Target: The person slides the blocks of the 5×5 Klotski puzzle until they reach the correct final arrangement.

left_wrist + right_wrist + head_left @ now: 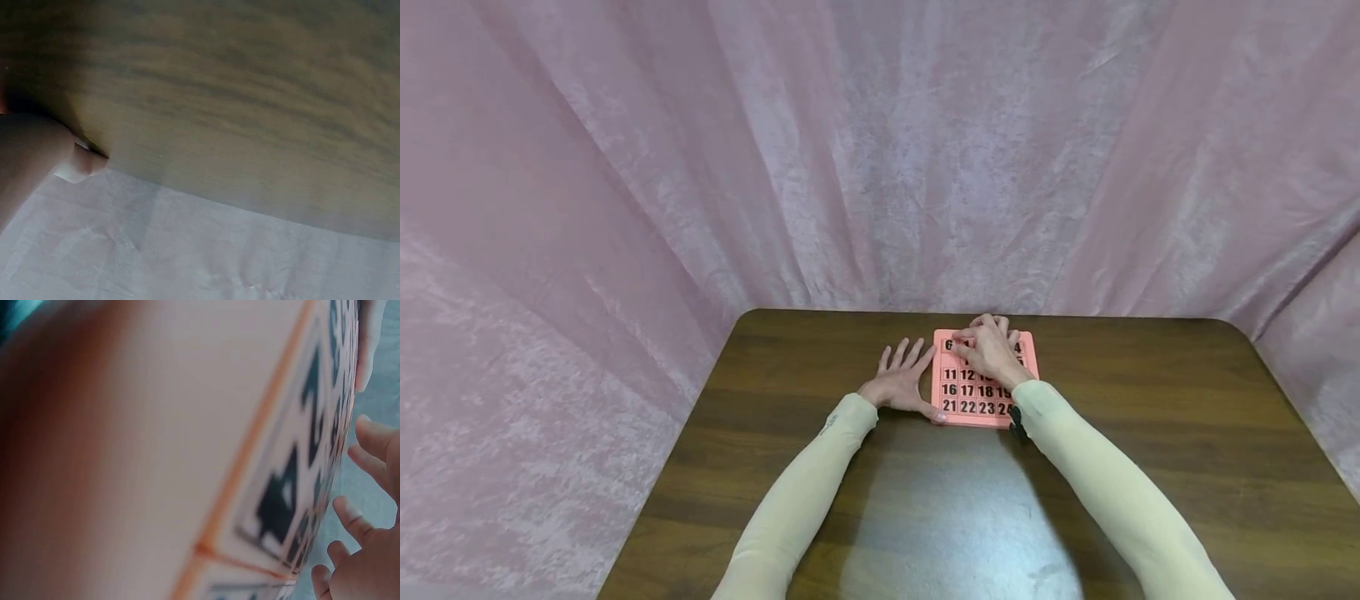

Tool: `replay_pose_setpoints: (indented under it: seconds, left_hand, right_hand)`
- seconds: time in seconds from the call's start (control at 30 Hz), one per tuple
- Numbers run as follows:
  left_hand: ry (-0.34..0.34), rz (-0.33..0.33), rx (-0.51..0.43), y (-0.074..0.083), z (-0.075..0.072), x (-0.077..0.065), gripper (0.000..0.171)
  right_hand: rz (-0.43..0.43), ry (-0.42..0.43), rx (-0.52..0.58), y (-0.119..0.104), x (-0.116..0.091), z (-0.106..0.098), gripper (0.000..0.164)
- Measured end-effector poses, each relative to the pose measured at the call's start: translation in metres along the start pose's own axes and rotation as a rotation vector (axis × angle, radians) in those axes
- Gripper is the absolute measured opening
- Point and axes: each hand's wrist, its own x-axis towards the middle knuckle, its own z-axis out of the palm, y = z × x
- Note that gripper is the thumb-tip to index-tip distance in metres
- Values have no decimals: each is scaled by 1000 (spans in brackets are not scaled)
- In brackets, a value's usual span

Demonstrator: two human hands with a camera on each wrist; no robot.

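Observation:
A flat pink number puzzle (977, 421) lies near the table's far edge, its tiles marked with black numbers in a grid. My left hand (904, 387) rests spread along the puzzle's left side, thumb at the lower left corner and a fingertip at the upper left edge. Above the upper rows is my right hand (990, 350), bent down and covering several numbers. Its thumb and forefinger reach the tile 6 (949, 345). In the right wrist view, the right hand's fingers (353, 519) are spread apart; the puzzle (262, 462) looms close and blurred.
The brown wooden table (790, 375) extends to both sides and toward me, with a bright reflection in front of the puzzle. A pink curtain (955, 167) hangs behind the far edge and around the sides. A dark object (1018, 423) sits under the right wrist.

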Motion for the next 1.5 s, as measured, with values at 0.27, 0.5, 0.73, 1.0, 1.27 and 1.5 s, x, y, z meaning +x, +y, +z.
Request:
replay_pose_setpoints:
  seconds: [0.27,0.5,0.73,1.0,1.27,1.5]
  left_hand:
    - [7,6,-21,1,3,-1,145]
    - [4,-4,-2,-1,-1,-1,145]
    - [-1,-3,-10,-1,-1,-1,144]
    - [3,7,-17,0,-1,-1,144]
    - [8,-1,-17,1,-2,-2,144]
    - [-1,-6,-22,0,-1,1,145]
  right_hand:
    - [-2,-6,-18,1,-2,2,32]
    - [-10,-12,11,-4,-7,1,27]
    - [17,-24,5,-6,-12,2,25]
    - [21,-21,32,-5,-17,2,26]
    - [18,-5,41,-6,-18,3,25]
    - [23,27,27,3,-18,-3,35]
